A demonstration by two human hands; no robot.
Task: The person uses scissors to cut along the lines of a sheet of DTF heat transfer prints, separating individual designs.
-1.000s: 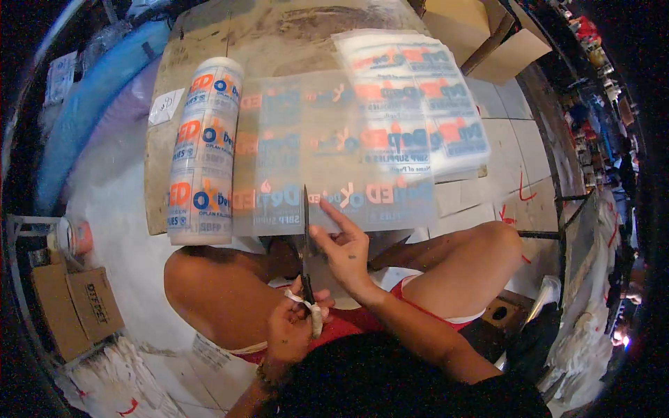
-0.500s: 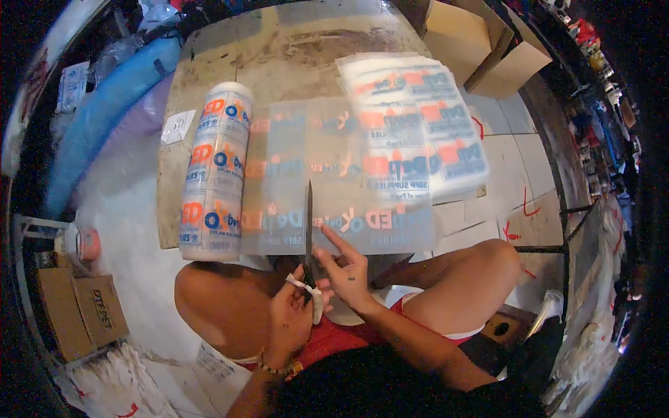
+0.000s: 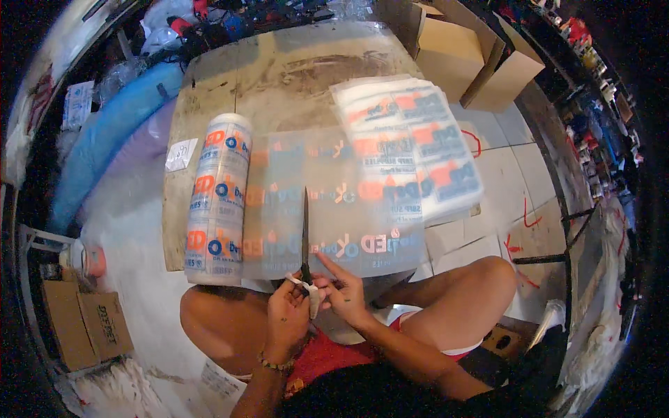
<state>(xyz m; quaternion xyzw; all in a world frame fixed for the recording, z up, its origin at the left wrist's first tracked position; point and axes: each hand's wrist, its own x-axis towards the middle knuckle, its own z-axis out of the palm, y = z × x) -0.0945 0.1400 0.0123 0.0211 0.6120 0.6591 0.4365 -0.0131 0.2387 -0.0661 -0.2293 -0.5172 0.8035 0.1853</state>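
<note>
My left hand [image 3: 288, 312] is closed around the handle of a long, dark-bladed cutting tool [image 3: 305, 226]; white wrapping shows at the handle. Its blade points away from me, over a clear plastic sheet [image 3: 331, 233] with orange and blue print. Beside the handle is my right hand [image 3: 345, 296], index finger stretched toward the blade and sheet edge, the other fingers bent near the wrapping. Whether these touch the tool is hard to tell. The sheet runs out from a thick printed plastic roll [image 3: 217, 202] at the left. A pile of printed plastic pieces [image 3: 411, 146] lies at the right.
The sheet and roll rest on a worn wooden board [image 3: 293, 90]. Open cardboard boxes [image 3: 453, 56] stand at the far right, another box [image 3: 87, 320] at the near left. My bent legs [image 3: 453, 299] flank the board's near edge. Long blue wrapped bundle [image 3: 115, 139] lies left.
Roll, sheet and pile all sit lower in the picture, as the view has shifted. My right hand is closer to the tool's handle, with its thumb and index less spread.
</note>
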